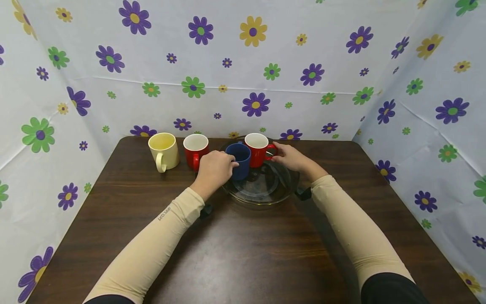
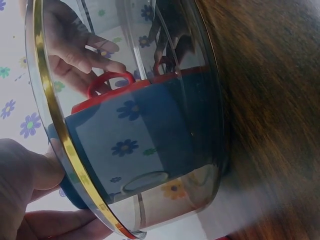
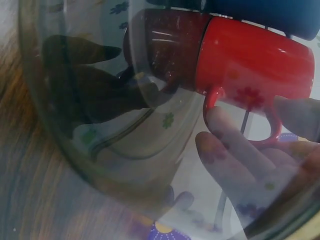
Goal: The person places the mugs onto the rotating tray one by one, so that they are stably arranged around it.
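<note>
A large clear glass bowl [image 1: 265, 199] with a gold-coloured rim sits on the table, and two mugs stand in it. My left hand [image 1: 215, 169] pinches the blue mug [image 1: 241, 169] at its left side, near the rim. Beside that mug, on its right, is a red mug [image 1: 256, 153] with a white inside. My right hand [image 1: 293, 158] holds the red mug by its handle, fingers curled at the loop. Through the glass wall, the right wrist view shows the red handle [image 3: 212, 97] and my fingers around it.
Left of the bowl, a second red mug [image 1: 193, 147] with its handle toward me stands partly behind my left hand. Farther left is a pale yellow mug [image 1: 166, 154]. The brown wooden table [image 1: 243, 253] ends at a flower-print cloth [image 1: 228, 76] behind and at both sides.
</note>
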`<control>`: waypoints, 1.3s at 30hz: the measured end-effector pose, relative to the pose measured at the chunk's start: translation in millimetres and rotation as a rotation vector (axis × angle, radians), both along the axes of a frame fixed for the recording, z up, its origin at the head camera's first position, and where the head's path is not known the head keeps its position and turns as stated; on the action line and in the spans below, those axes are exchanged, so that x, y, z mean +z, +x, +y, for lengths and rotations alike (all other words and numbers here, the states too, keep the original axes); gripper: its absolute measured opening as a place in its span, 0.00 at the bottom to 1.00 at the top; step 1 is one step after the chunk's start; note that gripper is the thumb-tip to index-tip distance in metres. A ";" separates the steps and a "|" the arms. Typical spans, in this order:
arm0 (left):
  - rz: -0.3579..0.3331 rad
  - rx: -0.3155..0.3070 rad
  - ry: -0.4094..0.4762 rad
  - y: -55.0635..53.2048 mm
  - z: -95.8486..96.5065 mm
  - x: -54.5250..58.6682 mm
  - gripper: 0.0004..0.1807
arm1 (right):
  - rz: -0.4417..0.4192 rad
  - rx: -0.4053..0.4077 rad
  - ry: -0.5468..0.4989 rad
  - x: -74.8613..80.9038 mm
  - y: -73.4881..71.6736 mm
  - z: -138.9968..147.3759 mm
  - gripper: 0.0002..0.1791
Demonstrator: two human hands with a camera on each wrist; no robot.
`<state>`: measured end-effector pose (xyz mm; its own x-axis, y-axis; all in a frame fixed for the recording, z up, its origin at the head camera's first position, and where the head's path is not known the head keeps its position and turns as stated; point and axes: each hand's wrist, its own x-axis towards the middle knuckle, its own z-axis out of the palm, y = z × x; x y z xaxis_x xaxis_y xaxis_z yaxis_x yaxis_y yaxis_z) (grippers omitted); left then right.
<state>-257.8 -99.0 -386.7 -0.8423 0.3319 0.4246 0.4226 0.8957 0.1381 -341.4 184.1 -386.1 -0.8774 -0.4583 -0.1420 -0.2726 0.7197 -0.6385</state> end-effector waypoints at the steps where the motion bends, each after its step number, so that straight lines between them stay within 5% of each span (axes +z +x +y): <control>1: -0.003 -0.003 0.003 -0.3 0.2 0.0 0.13 | -0.007 -0.003 0.003 -0.3 -0.6 -0.1 0.39; 11: -0.022 -0.003 0.015 0.5 2.8 0.1 0.14 | -0.052 -0.009 0.006 2.7 2.1 3.7 0.41; 20: 0.008 -0.002 0.055 4.9 2.0 -3.3 0.17 | 0.149 -0.029 0.058 12.3 17.0 39.0 0.30; 25: 0.063 0.015 0.097 6.4 -7.7 -2.0 0.18 | 0.189 0.012 0.111 11.0 28.4 66.4 0.30; 32: 0.131 0.120 0.194 3.9 -40.8 4.1 0.12 | 0.060 0.067 0.014 -6.5 44.7 91.0 0.31; 39: -0.039 0.305 0.291 2.4 -81.9 8.5 0.17 | 0.060 0.066 -0.036 -13.7 49.9 90.3 0.33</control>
